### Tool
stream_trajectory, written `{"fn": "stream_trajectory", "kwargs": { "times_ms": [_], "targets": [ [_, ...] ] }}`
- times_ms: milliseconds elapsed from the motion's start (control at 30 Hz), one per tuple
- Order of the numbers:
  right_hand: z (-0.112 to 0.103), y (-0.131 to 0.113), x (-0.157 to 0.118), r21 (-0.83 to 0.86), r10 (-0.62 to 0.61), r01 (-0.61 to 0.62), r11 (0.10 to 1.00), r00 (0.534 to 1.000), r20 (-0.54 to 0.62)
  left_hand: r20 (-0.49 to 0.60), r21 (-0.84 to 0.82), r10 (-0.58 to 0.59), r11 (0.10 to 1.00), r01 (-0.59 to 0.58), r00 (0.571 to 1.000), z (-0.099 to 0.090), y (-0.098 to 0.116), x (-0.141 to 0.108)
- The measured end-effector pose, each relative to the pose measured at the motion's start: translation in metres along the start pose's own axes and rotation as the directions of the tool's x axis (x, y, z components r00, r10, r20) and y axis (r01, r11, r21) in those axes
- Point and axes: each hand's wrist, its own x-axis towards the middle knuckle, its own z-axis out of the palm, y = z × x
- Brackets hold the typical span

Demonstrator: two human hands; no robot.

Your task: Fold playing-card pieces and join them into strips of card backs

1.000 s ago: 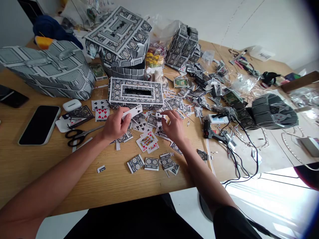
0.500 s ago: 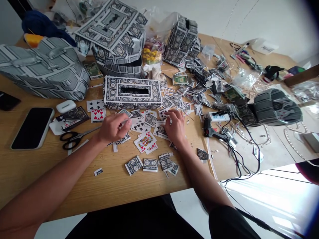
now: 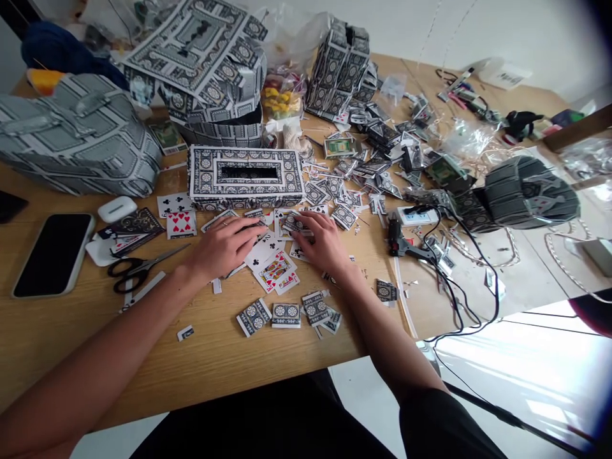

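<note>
My left hand [image 3: 224, 245] lies palm down over the loose cards, its fingers stretched out to the right. Facing it, my right hand [image 3: 319, 237] rests on the cards with its fingers apart, over a patterned folded card [image 3: 292, 222]. Between the hands are a club card [image 3: 261, 255] and a king card [image 3: 276, 268]. Just behind them stands a box made of patterned cards [image 3: 246, 191] with a dark slot in its top. Several folded card pieces [image 3: 285, 315] lie nearer the table's front edge.
Black scissors [image 3: 138, 268] and a phone [image 3: 55, 255] lie at the left. A glue gun [image 3: 406, 245] with black cables is at the right. Woven card bags [image 3: 76, 140] stand behind, and a heap of card pieces [image 3: 377, 137] spreads at the back right.
My left hand has opened from a pinch on a pale piece and come down onto the cards. My right hand has shifted slightly left. The view has moved a little.
</note>
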Motion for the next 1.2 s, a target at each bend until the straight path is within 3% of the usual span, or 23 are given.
{"fn": "stream_trajectory", "kwargs": {
  "times_ms": [100, 200, 333, 533, 767, 867, 1100, 1200],
  "targets": [
    [0.000, 0.002, 0.000, 0.010, 0.002, -0.001, 1.000, 0.999, -0.045, -0.096, 0.049, -0.007, 0.999, 0.011, 0.995, -0.003, -0.004, -0.002],
    [0.000, 0.002, 0.000, 0.039, 0.013, -0.009, 0.999, 0.996, -0.092, -0.209, 0.076, -0.078, 0.992, 0.096, 0.975, -0.008, -0.006, -0.004],
    [-0.002, 0.000, 0.001, 0.078, 0.064, -0.053, 0.996, 0.988, -0.143, -0.270, 0.017, -0.172, 0.983, 0.184, 0.947, -0.014, -0.009, -0.003],
    [-0.008, -0.002, 0.000, 0.133, 0.109, -0.078, 0.988, 0.963, -0.246, -0.221, -0.037, -0.162, 0.987, 0.158, 0.962, -0.018, -0.013, -0.001],
    [-0.003, 0.003, 0.000, 0.139, 0.129, -0.095, 0.986, 0.957, -0.260, 0.028, 0.137, -0.122, 0.984, 0.117, 0.992, -0.014, -0.009, 0.001],
    [-0.002, 0.003, -0.001, 0.111, 0.114, -0.090, 0.990, 0.965, -0.238, 0.008, 0.200, -0.138, 0.971, 0.134, 0.990, -0.012, -0.008, 0.000],
    [-0.010, -0.013, 0.015, -0.008, 0.006, -0.008, 1.000, 0.972, -0.234, -0.157, 0.292, -0.199, 0.926, 0.238, 0.967, -0.016, -0.007, 0.002],
    [-0.012, -0.033, 0.043, -0.111, -0.140, 0.131, 0.985, 0.987, -0.081, -0.139, 0.307, -0.168, 0.930, 0.204, 0.976, -0.016, -0.003, 0.003]
  ]
}}
